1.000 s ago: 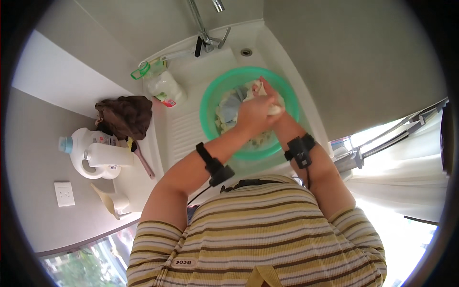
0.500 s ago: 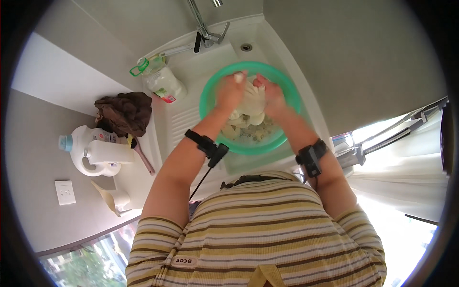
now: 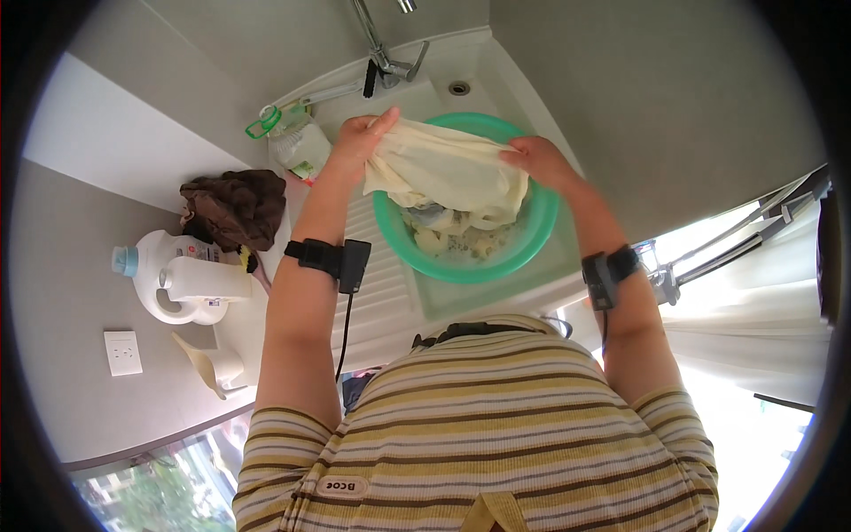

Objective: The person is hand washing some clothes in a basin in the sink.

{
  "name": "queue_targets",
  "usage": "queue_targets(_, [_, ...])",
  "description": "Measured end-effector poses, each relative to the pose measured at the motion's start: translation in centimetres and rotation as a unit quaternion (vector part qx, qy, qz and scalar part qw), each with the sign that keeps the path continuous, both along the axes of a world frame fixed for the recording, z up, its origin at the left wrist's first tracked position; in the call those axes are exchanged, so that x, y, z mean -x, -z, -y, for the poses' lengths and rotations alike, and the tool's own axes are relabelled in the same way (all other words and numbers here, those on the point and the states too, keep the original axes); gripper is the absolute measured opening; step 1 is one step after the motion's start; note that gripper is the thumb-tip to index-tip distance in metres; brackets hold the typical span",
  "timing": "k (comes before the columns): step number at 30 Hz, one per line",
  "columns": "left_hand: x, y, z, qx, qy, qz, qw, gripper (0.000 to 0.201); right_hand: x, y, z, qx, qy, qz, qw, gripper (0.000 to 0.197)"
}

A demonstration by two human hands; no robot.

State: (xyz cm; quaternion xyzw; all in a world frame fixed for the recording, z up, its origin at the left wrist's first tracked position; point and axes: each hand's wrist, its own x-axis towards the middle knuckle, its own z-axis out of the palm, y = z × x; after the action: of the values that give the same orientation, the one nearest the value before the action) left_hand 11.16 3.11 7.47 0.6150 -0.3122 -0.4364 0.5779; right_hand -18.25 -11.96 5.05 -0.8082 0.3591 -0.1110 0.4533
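A wet cream-coloured garment (image 3: 448, 160) is stretched between my hands over a green plastic basin (image 3: 394, 241). My left hand (image 3: 359, 144) pinches its upper left corner, above the basin's left rim. On the other side my right hand (image 3: 539, 161) grips the right edge, close to the basin's right rim. The lower folds of the garment hang down into the basin. Sudsy water with bubbles (image 3: 479, 244) shows in the near part, along with more pale cloth. A greyish patch shows among the folds. What lies beneath the garment is hidden.
The basin stands in a white laundry sink with a ribbed washboard (image 3: 359, 257). A chrome faucet (image 3: 390, 66) rises at the back, near a drain (image 3: 458, 89). To the left are a clear jug (image 3: 297, 142), brown cloth (image 3: 235, 208), white detergent bottles (image 3: 168, 275) and a cream scoop (image 3: 208, 363).
My hands were close together over the basin with the cloth bunched between them. They have moved apart, left and right, lifting the garment and spreading it out.
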Motion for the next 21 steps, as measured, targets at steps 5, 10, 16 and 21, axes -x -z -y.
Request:
queue_targets(5, [-0.4, -0.5, -0.5, 0.028, 0.012, -0.068, 0.997, 0.036, 0.4, 4.2, 1.8, -0.053, 0.127, 0.253, 0.958, 0.03])
queue_targets(10, [-0.3, 0.0, -0.3, 0.092, -0.067, -0.113, 0.987, 0.032, -0.9, -1.9, 1.0, -0.021, 0.171, 0.13, 0.976, 0.032])
queue_targets(16, [3.1, 2.5, 1.1, 0.033, -0.026, -0.145, 0.989, 0.031, -3.2, -0.1, -0.2, -0.124, 0.21, 0.163, 0.956, 0.04])
queue_targets(21, [9.4, 0.9, 0.7, 0.048, 0.041, 0.007, 0.998, 0.045, -5.6, -4.3, -5.1, -0.442, 0.025, 0.286, 0.85, 0.039])
